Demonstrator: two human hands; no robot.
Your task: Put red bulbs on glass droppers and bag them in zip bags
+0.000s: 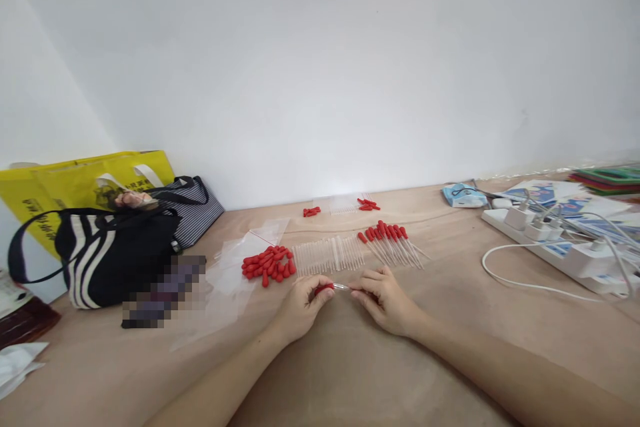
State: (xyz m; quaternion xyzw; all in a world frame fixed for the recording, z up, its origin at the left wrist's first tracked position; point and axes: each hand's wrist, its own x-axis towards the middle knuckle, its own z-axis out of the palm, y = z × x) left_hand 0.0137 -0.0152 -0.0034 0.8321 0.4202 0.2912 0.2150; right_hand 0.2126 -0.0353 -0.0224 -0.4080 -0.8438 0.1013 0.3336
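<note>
While my left hand (300, 307) pinches a red bulb (324, 289) and my right hand (385, 300) pinches its tube (342, 287) mid-table (350, 360): finished droppers (393, 240), about ten; bare tubes (327, 255), many; loose bulbs (269, 264), a pile. Judged under halfway.

Table (350, 373): matt tan surface, smooth. On it, red caps (269, 265): rubbery, slightly glossy. Beside these caps, tubes (327, 255): clear, shiny plastic or glass. Left of the caps, bags (235, 267): clear glossy film; tote (107, 253): striped cloth.
</note>
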